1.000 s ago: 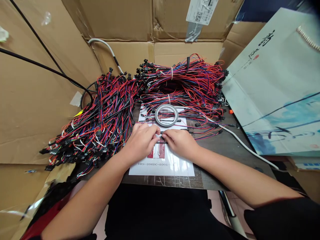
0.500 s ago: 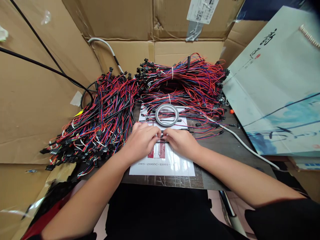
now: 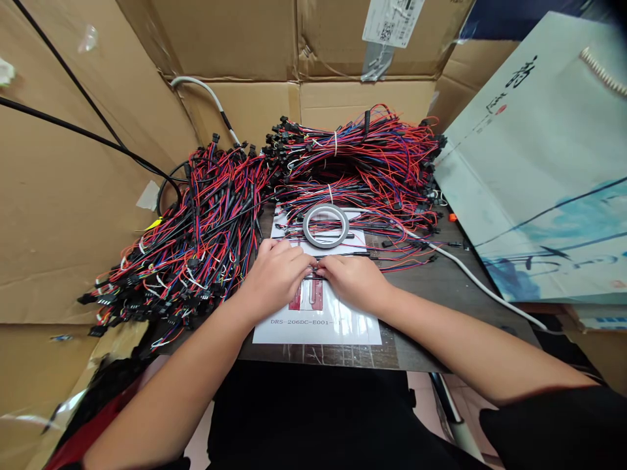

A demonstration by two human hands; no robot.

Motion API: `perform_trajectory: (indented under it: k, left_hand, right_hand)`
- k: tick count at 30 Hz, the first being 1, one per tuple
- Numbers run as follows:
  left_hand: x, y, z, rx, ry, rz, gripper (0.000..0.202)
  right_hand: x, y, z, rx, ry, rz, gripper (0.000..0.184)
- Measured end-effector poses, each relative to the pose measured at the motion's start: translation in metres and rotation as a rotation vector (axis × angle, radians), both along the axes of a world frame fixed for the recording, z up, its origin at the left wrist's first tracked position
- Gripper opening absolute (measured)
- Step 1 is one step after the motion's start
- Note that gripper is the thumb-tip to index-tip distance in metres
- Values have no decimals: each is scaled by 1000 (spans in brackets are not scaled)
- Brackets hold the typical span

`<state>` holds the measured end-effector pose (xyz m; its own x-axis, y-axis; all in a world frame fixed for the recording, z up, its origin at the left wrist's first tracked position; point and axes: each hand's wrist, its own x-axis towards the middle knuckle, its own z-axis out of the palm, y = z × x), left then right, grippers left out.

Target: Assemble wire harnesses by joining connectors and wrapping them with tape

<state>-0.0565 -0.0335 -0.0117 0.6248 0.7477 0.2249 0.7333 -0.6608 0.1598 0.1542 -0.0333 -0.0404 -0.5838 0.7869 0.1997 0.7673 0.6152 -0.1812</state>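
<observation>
Fingertips of my left hand (image 3: 275, 274) and right hand (image 3: 353, 279) are meeting, both pinching a thin black wire (image 3: 343, 256) that is lying flat over the printed sheet (image 3: 318, 326) on the table (image 3: 441, 287). I am keeping the grip close together and low, so the wire is staying lined up on the sheet. Just beyond my knuckles the tape roll (image 3: 326, 226) is resting, and behind it the pile of red and blue wires (image 3: 210, 222) is crowding in.
</observation>
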Motion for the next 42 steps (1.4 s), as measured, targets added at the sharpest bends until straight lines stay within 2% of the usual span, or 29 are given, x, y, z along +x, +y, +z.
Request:
perform_trajectory:
  k: [8, 17, 20, 25, 31, 34, 38, 42]
  left_hand:
    - [2, 1, -3, 60, 52, -13, 24]
    - [7, -1, 0, 40, 92, 9, 19]
    - [11, -3, 5, 43, 164, 20, 17]
    - [23, 3, 22, -70, 231, 32, 21]
    - [23, 22, 33, -184, 148, -18, 19]
    - [18, 25, 31, -236, 69, -25, 19]
    - [13, 23, 26, -228, -35, -20, 20]
    - [11, 20, 22, -197, -63, -33, 20]
  right_hand:
    - [-1, -5, 5, 23, -117, 6, 23]
    - [-4, -6, 7, 41, -110, -59, 28]
    - [-7, -8, 8, 37, -103, -76, 28]
    - [-5, -7, 9, 45, -79, -67, 25]
    - [1, -4, 10, 59, -43, -80, 20]
    - [2, -3, 10, 73, -30, -70, 20]
    - [2, 1, 10, 83, -32, -47, 20]
    - [6, 7, 14, 74, -71, 44, 20]
